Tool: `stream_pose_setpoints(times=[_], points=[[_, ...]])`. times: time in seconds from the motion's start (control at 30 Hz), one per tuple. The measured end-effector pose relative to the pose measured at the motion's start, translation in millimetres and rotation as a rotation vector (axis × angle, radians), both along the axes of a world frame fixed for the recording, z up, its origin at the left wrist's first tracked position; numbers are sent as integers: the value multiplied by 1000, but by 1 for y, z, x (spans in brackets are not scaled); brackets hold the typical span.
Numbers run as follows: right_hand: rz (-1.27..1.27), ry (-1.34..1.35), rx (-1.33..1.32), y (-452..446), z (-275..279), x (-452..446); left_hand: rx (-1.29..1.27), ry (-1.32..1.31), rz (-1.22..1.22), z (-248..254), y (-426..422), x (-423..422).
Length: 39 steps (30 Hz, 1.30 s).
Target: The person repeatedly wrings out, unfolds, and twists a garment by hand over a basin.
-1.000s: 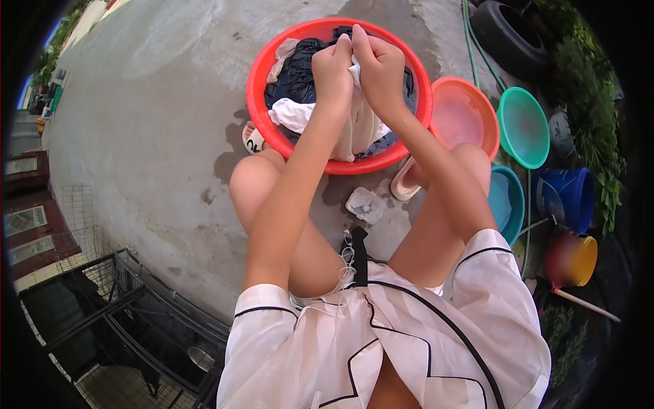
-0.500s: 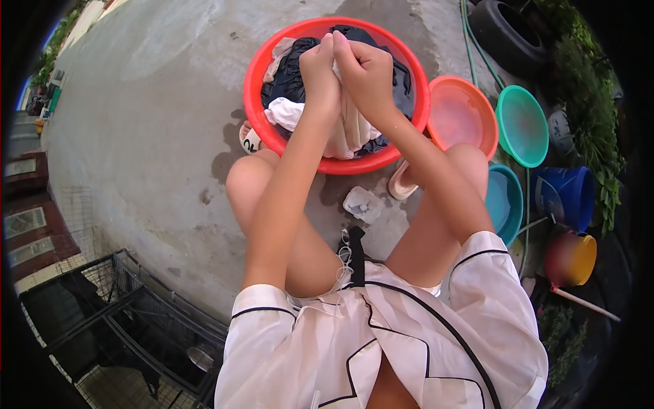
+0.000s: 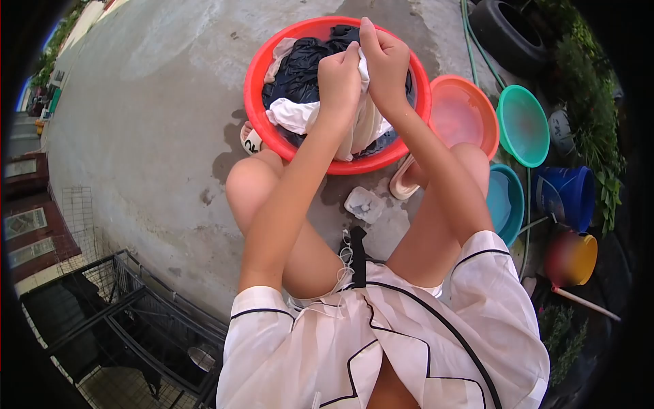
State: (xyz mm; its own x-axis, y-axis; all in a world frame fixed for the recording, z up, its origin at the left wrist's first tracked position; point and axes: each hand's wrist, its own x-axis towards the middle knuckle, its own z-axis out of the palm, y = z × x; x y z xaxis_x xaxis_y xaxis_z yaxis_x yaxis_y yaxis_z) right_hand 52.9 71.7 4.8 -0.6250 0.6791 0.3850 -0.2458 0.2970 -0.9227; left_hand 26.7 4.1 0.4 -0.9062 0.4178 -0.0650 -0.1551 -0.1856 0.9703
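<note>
Both fists are above a large red basin [image 3: 255, 102] that stands between my knees. My left hand [image 3: 340, 82] is closed on a wet white garment [image 3: 366, 126], which hangs down into the basin. Slightly farther away and to the right, my right hand [image 3: 385, 65] grips the same cloth, its thumb pointing up. A short stretch of white fabric shows between the two fists. Dark clothes [image 3: 300, 68] fill much of the basin, with another white cloth [image 3: 293, 114] at the near left.
To the right are an orange basin [image 3: 464, 82], a green basin [image 3: 524, 126], a teal basin [image 3: 504, 204], a blue bucket [image 3: 565, 198] and a tire [image 3: 507, 37]. A small white container [image 3: 364, 204] sits on the concrete near my feet. A green hose [image 3: 470, 41] runs past the basins.
My fists were side by side; now they are staggered, the right higher and the left lower. Both have shifted right, and more white cloth shows between them.
</note>
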Motion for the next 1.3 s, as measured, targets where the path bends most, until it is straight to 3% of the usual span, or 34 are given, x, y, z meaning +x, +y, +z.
stream_pose_setpoints(times=[0.07,0.17,0.3,0.4,0.43,0.5,0.6,0.7,0.77,0.93,1.07,1.17,1.23,1.3], points=[[47,-10,91,-26,7,10,229,-182,60,11,-6,-10],[123,-8,260,-29,1,9,158,-134,6,-6,-12,-32],[25,-42,59,11,-2,-9,-78,54,-4,4,1,3],[50,-40,119,-20,9,5,231,-87,86,5,-1,-16],[100,21,235,-32,4,11,76,-79,14,-3,-12,-33],[107,-25,231,-27,0,10,182,-84,-32,-21,-8,-34],[6,11,-37,7,1,-4,-60,33,11,2,4,5],[-16,-19,27,-3,-4,2,-3,-55,8,2,2,-3],[71,8,175,-30,-7,14,167,-157,19,2,-5,-17],[18,-31,-75,12,-3,-7,-44,-43,-9,12,-1,10],[37,-42,81,-27,5,8,334,-218,24,2,-5,-13],[90,-47,97,-22,3,5,311,-111,45,-3,-5,-14],[23,-25,-41,6,-1,-5,-56,-37,15,5,-1,2],[-11,3,2,9,-5,-7,24,-26,10,3,3,4]])
